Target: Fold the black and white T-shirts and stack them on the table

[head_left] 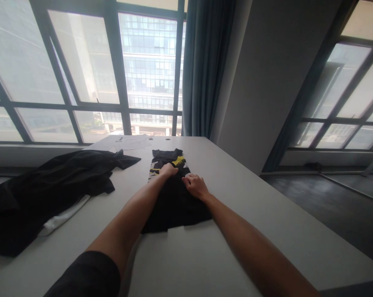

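Note:
A black T-shirt (177,206) with yellow and white patches lies on the white table in front of me, its sides folded inward into a narrow strip. Its collar end points toward the window and its hem toward me. My left hand (168,169) is closed on the cloth near the patterned upper part. At the right edge of the shirt, my right hand (195,185) has curled fingers on the fabric, beside a small white patch. The fingertips of both hands are partly hidden.
A heap of black clothing (50,185) with a white piece (65,216) under its edge lies on the left of the white table (235,194). Papers (130,141) rest at the far end. Beyond are windows and a blue curtain (203,70); a grey pillar stands right.

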A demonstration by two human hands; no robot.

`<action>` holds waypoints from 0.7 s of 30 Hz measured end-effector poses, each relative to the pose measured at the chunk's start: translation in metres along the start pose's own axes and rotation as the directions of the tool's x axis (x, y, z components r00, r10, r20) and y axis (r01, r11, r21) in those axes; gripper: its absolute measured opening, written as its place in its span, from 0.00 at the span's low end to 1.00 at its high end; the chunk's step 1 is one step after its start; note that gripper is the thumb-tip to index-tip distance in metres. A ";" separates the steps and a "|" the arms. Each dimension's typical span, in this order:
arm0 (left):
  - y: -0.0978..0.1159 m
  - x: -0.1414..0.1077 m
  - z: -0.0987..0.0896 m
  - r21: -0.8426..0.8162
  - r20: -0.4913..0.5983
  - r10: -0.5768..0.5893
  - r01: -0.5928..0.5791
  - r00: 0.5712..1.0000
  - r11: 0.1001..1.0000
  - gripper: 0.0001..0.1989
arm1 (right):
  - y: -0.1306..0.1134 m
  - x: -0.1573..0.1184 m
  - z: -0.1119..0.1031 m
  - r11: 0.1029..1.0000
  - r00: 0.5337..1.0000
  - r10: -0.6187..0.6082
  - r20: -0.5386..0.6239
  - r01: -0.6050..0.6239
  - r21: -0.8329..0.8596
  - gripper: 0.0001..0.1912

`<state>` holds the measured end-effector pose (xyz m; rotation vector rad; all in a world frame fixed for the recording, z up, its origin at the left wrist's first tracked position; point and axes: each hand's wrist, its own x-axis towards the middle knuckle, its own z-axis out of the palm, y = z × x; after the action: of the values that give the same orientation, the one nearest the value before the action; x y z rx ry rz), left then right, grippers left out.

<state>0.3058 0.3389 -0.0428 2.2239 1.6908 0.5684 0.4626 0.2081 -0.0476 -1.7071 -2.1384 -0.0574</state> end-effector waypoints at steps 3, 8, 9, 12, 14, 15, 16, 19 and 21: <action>0.013 0.003 0.006 0.030 -0.045 -0.095 0.097 0.994 0.995 0.22 | 0.000 -0.001 -0.001 0.999 0.999 -0.049 0.006 0.049 -0.019 0.23; 0.016 0.005 0.004 0.029 -0.072 -0.126 0.128 0.989 0.991 0.16 | -0.002 -0.003 -0.004 0.997 0.998 -0.063 0.008 0.064 -0.033 0.24; 0.014 0.005 0.002 0.025 -0.073 -0.120 0.122 0.990 0.992 0.15 | -0.002 -0.004 -0.004 0.998 0.998 -0.061 0.011 0.061 -0.034 0.25; 0.006 0.001 -0.003 0.029 -0.090 -0.108 0.111 0.990 0.993 0.16 | -0.003 -0.003 -0.003 0.998 0.999 -0.052 0.009 0.052 -0.030 0.24; 0.004 -0.004 -0.007 0.048 -0.106 -0.087 0.093 0.991 0.995 0.16 | -0.002 -0.003 -0.001 0.999 0.999 -0.050 -0.003 0.050 -0.019 0.23; 0.004 -0.007 -0.008 0.058 -0.109 -0.061 0.067 0.992 0.996 0.15 | -0.002 -0.002 0.000 0.999 0.999 -0.051 -0.015 0.051 -0.007 0.22; 0.005 -0.010 -0.011 0.066 -0.107 -0.023 0.030 0.994 0.997 0.14 | -0.001 -0.002 0.001 0.999 0.998 -0.052 -0.029 0.052 0.007 0.20; 0.011 -0.016 -0.024 0.081 -0.094 0.113 -0.105 0.989 0.991 0.16 | 0.000 -0.002 0.001 0.997 0.993 -0.055 -0.109 0.061 0.051 0.19; 0.011 -0.021 -0.035 0.097 -0.082 0.168 -0.160 0.982 0.982 0.17 | -0.001 -0.002 -0.001 0.995 0.983 -0.071 -0.168 0.083 0.062 0.19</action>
<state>0.2935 0.3156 -0.0102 2.4530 1.6147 0.6528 0.4621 0.2054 -0.0474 -1.5250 -2.0586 -0.1409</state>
